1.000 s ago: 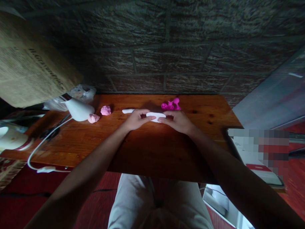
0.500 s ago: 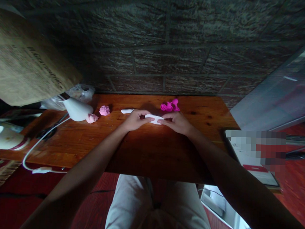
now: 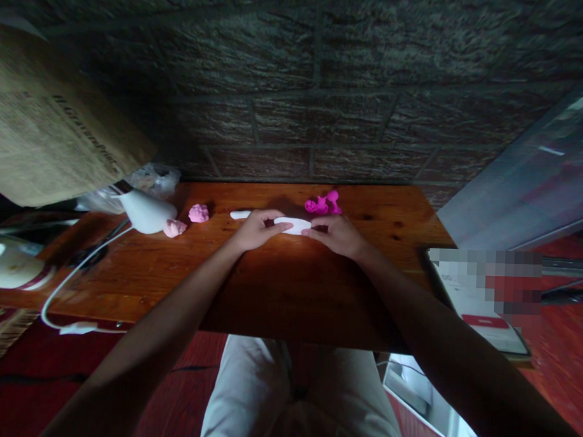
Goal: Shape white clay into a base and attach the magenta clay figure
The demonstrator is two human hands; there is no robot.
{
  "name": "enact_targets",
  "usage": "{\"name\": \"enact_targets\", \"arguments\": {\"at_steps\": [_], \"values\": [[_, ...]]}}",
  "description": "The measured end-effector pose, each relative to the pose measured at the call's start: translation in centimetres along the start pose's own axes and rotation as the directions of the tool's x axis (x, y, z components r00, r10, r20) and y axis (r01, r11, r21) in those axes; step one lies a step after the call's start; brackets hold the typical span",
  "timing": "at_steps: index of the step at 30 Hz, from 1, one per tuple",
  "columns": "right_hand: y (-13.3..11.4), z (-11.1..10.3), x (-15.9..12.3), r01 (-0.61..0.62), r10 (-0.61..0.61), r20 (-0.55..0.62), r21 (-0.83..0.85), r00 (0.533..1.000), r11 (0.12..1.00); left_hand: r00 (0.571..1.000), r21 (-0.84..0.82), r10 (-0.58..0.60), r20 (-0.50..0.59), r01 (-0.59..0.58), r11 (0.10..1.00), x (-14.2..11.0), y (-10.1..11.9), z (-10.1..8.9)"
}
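Note:
A flat, oval white piece of what looks like modelling clay [image 3: 295, 226] is held level just above the table. My left hand [image 3: 258, 231] pinches its left end between thumb and fingers. On the opposite end, my right hand [image 3: 337, 235] grips it the same way. Behind my left hand lies a slim white stick-like tool [image 3: 240, 214], its right end hidden by the fingers. Bright pink moulded shapes [image 3: 323, 204] rest just beyond my right hand. Farther left are two rough lumps, a pale pink lump [image 3: 198, 213] and a second pink lump [image 3: 174, 228].
A white lamp base [image 3: 148, 211] with a paper shade [image 3: 51, 121] and a white cord [image 3: 74, 276] occupies the left of the wooden table [image 3: 289, 295]. At the right edge lies a tablet [image 3: 488, 324]. A brick wall [image 3: 285, 116] rises behind.
Both hands keep their hold on the white piece, which is tilted slightly more towards me. The view has shifted a little; the other things stay in place.

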State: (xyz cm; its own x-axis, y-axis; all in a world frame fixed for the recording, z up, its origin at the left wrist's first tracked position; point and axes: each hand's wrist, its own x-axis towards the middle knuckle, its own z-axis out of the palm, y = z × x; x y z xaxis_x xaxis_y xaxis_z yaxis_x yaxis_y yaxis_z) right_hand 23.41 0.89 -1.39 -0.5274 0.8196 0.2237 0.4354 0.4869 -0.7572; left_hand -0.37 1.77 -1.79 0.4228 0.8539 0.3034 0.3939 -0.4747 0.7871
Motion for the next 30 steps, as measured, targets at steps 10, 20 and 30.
{"name": "enact_targets", "arguments": {"at_steps": [10,20,30], "values": [[-0.4,0.5,0.1,0.067,-0.067,-0.019,-0.026,0.998,0.997,0.999,-0.066,-0.010,-0.030,0.008,0.998,-0.1,0.5,0.5],[-0.8,1.0,0.0,0.047,-0.033,-0.137,0.103,0.990,0.994,0.998,-0.085,0.019,-0.066,-0.025,0.996,-0.1,1.5,0.8],[-1.5,1.5,0.0,0.025,-0.012,-0.187,0.071,0.982,0.997,0.995,-0.056,0.047,-0.085,-0.052,0.997,-0.3,1.6,0.5]]}}
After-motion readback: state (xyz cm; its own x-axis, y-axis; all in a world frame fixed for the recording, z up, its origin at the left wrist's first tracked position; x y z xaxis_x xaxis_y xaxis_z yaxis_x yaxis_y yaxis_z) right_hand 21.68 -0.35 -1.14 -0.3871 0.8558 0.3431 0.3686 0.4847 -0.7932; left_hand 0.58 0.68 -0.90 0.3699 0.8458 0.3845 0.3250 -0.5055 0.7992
